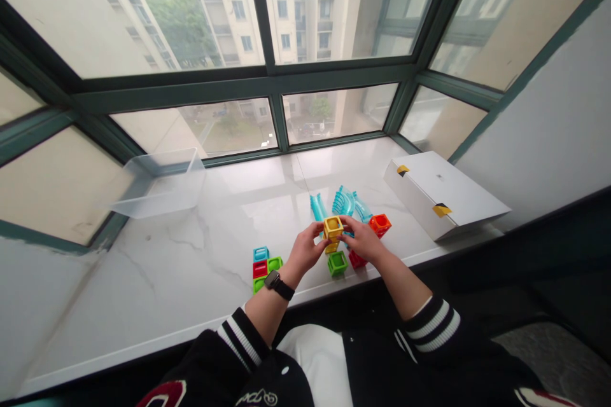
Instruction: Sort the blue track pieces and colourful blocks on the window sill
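Note:
Between my two hands is a yellow cube block (333,226) with a round opening in its top. My left hand (308,246) grips it from the left, and my right hand (361,239) closes on its right side. Another yellow block (330,247) shows just below it; I cannot tell whether the two are joined. A green cube block (337,263) sits nearer to me, with a red block (357,259) to its right, partly under my right forearm. Past my right hand are orange-red blocks (380,224). Clear blue track pieces (344,201) lie beyond my hands.
Blue, red and green blocks (260,269) stand grouped at left, partly behind my left wrist. A clear plastic bin (165,187) is at the far left by the window. A white box (443,194) with yellow-black tape lies at right. The white sill's front edge (214,324) runs before me.

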{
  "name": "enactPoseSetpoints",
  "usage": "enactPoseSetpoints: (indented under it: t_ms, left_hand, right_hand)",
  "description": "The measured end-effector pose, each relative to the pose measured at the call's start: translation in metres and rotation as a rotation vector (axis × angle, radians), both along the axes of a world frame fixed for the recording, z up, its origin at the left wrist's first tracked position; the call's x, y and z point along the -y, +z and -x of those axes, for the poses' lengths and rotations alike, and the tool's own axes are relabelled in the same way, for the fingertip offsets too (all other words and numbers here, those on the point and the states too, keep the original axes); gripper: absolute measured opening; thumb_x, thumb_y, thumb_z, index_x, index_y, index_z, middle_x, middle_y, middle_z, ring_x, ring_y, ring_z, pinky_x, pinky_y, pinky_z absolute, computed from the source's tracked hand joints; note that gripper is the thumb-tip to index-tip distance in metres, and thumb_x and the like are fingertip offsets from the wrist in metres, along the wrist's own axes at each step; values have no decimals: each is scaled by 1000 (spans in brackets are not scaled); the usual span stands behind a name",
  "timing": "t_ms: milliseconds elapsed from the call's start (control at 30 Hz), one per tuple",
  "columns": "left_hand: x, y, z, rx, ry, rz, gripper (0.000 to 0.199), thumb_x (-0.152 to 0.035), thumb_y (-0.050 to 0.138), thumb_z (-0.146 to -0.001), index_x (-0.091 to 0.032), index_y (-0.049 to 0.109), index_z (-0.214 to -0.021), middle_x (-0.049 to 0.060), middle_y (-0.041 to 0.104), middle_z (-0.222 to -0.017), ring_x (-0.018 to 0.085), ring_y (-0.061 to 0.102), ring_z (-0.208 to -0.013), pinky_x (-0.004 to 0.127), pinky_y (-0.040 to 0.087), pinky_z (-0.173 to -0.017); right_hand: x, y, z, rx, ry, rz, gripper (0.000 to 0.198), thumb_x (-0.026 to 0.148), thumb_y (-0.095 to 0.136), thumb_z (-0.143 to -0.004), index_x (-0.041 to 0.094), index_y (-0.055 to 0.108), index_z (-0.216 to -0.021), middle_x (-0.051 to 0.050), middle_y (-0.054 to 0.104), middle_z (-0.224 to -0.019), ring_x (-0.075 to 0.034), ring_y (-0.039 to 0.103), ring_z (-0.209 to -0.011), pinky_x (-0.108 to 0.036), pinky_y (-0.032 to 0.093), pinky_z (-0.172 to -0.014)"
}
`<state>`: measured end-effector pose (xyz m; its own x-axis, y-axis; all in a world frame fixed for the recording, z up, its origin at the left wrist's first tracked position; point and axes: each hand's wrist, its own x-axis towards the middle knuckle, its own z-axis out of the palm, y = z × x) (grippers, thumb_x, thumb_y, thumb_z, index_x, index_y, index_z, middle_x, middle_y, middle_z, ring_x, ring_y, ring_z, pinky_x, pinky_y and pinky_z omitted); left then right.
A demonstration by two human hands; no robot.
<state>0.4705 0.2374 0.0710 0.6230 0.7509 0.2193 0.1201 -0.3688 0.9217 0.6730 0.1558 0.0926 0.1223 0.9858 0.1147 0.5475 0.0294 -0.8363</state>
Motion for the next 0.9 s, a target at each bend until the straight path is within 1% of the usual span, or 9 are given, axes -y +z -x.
enactPoseSetpoints:
  t_ms: [267, 400, 467, 500, 600, 667, 733, 800, 900]
  left_hand:
    - [1, -3, -1, -19, 16, -9, 36, -22, 78, -88, -26, 65, -121, 6, 77, -124, 24, 74, -118, 46, 58, -110]
    - [-8, -1, 8, -26, -6, 18, 48, -27, 79, -89, -28, 61, -133, 9, 75, -132, 25, 72, -122, 48, 57, -111]
    - [-17, 3, 22, -1, 21, 26, 54, -33, 76, -92, -27, 56, -142, 11, 72, -136, 26, 72, -124, 48, 57, -111]
    - [-22, 5, 33, 17, 58, 15, 52, -37, 72, -95, -26, 55, -143, 12, 72, -137, 25, 72, -123, 48, 58, -110]
    - [-33, 6, 77, -3, 214, -48, 39, -44, 62, -101, -23, 60, -133, 11, 75, -127, 25, 74, -116, 47, 59, -106]
    - [-35, 0, 107, -100, 335, -117, 35, -45, 58, -101, -24, 63, -129, 10, 76, -124, 26, 73, -117, 48, 57, -108]
    - [-31, -14, 133, -238, 432, -209, 31, -44, 56, -101, -25, 66, -123, 9, 76, -125, 29, 70, -122, 52, 54, -111]
    - [-23, -31, 149, -323, 455, -284, 31, -41, 56, -99, -23, 68, -121, 11, 74, -125, 31, 67, -123, 54, 51, -113]
    - [-12, -55, 155, -376, 439, -341, 31, -36, 56, -97, -23, 69, -121, 11, 70, -132, 32, 61, -132, 56, 46, -119]
  right_hand:
    - [2, -1, 4, 39, 0, -14, 55, 17, 67, -91, 30, 57, -144, -7, 70, -141, -25, 76, -111, -45, 60, -100]
    - [1, -4, 3, 25, 0, -11, 54, 18, 68, -91, 30, 57, -143, -7, 70, -141, -25, 75, -114, -45, 59, -102]
    - [1, -4, 2, 26, 3, -5, 53, 19, 67, -92, 29, 57, -143, -7, 71, -139, -26, 74, -117, -46, 58, -105]
    - [1, -3, 2, 31, 3, -2, 53, 19, 67, -92, 29, 57, -143, -7, 72, -138, -26, 74, -119, -47, 57, -105]
    - [1, -2, 2, 47, 5, 5, 53, 18, 67, -92, 29, 56, -142, -7, 73, -136, -27, 73, -120, -49, 56, -106]
    - [0, -2, 1, 44, 10, 5, 53, 18, 67, -92, 29, 56, -142, -7, 73, -135, -27, 73, -121, -49, 56, -107]
    - [0, -3, 0, 28, 16, 4, 53, 18, 66, -92, 29, 56, -142, -7, 73, -136, -27, 72, -122, -50, 56, -107]
    - [-1, -4, -1, 12, 20, 5, 53, 18, 66, -91, 29, 57, -142, -7, 73, -135, -27, 72, -121, -49, 56, -107]
    - [-2, -4, -2, 8, 24, 13, 53, 18, 66, -91, 28, 57, -142, -6, 73, -134, -27, 72, -122, -47, 57, -107]
